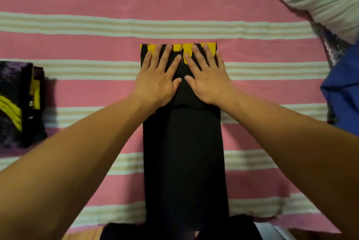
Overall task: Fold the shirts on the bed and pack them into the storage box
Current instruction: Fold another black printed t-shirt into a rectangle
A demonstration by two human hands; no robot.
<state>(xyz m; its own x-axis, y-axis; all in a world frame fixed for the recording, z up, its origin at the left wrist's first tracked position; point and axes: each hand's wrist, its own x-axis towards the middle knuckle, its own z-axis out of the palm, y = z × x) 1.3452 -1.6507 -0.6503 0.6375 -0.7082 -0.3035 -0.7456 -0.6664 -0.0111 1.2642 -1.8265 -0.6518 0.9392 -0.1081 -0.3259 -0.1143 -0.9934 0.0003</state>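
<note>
Hands lie flat, fingers spread wide: left hand (157,76) and right hand (208,75) press the far end of the black shirt (184,152), likely smoothing it before the next fold. It lies mid-bed (77,92). Folded shirts (19,103) wait by the left edge.

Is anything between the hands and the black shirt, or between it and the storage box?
Nothing lies between them: the left hand and right hand press flat, fingers spread, directly on the black shirt near its far end. The storage box is not in view, so that path cannot be judged.
</note>
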